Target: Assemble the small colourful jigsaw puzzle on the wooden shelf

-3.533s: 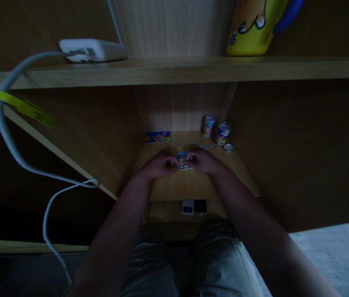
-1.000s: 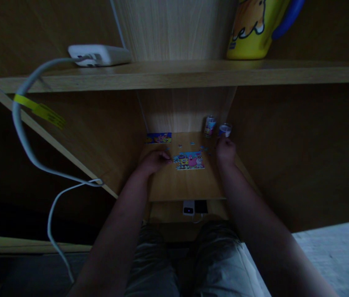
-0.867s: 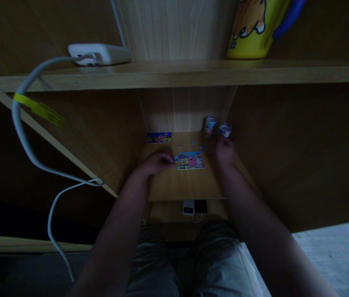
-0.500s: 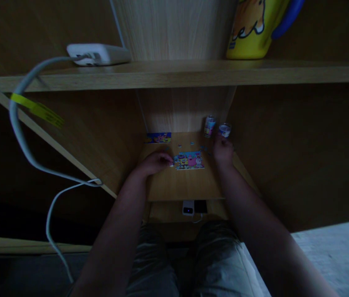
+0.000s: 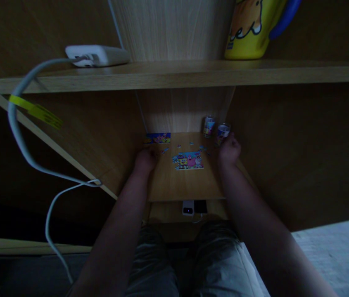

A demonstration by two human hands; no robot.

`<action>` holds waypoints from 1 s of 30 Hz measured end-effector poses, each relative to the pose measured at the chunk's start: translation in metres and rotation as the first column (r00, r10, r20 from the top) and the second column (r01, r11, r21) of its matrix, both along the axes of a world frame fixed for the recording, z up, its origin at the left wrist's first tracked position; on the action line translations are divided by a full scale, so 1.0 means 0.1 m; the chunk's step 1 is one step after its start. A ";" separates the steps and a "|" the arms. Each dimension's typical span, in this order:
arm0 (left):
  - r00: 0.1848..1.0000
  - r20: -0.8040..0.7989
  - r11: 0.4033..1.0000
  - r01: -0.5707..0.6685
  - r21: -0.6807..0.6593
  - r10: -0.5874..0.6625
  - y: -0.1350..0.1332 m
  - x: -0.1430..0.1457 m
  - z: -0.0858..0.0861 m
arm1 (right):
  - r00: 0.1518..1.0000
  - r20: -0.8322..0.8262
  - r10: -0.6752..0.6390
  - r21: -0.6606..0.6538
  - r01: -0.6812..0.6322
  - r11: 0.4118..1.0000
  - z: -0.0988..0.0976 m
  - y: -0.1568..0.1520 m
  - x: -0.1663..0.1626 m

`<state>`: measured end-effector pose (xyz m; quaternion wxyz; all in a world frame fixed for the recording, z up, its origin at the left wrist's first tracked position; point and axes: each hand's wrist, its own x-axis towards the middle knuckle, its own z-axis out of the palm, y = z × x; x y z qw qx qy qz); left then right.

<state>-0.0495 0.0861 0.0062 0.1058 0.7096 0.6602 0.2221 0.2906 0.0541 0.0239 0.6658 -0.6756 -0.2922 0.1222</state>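
A partly assembled cartoon jigsaw puzzle (image 5: 189, 161) lies on the lower wooden shelf, its left edge uneven. My left hand (image 5: 145, 161) is apart from it on the left, by the side panel, fingers curled in; what they hold, if anything, is lost in shadow. Close to those fingers are small loose puzzle pieces (image 5: 165, 151). On the right my right hand (image 5: 230, 150) is closed like a fist just in front of a clear-rimmed printed cup (image 5: 223, 131); its fingertips are hidden. More loose pieces (image 5: 203, 148) lie behind the puzzle's right corner.
A second printed container (image 5: 209, 126) stands at the back right, and a blue cartoon picture card (image 5: 158, 138) lies at the back left. The upper shelf (image 5: 174, 78) carries a white adapter (image 5: 98, 55) with a hanging cable and a yellow mug (image 5: 248, 37). Below sits a small white device (image 5: 188, 208).
My left hand has moved left, away from the puzzle's left edge, uncovering loose pieces. My right hand has shifted slightly right, so more of the cup shows.
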 end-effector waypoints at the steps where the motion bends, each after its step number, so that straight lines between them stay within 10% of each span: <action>1: 1.000 -0.002 1.000 0.004 0.007 -0.004 0.00 0.01 -0.01 | 0.999 -0.016 -0.032 -0.011 0.032 0.999 0.02 -0.01 0.01; 24: 0.979 -0.007 0.975 0.202 0.092 -0.203 -0.16 0.17 0.06 | 0.985 0.152 0.077 -0.245 -0.038 0.969 0.01 0.00 0.03; 30: 0.981 -0.001 0.976 0.192 0.104 -0.193 -0.16 0.17 0.05 | 0.621 0.589 0.517 -0.590 -0.106 0.801 -0.08 -0.09 -0.13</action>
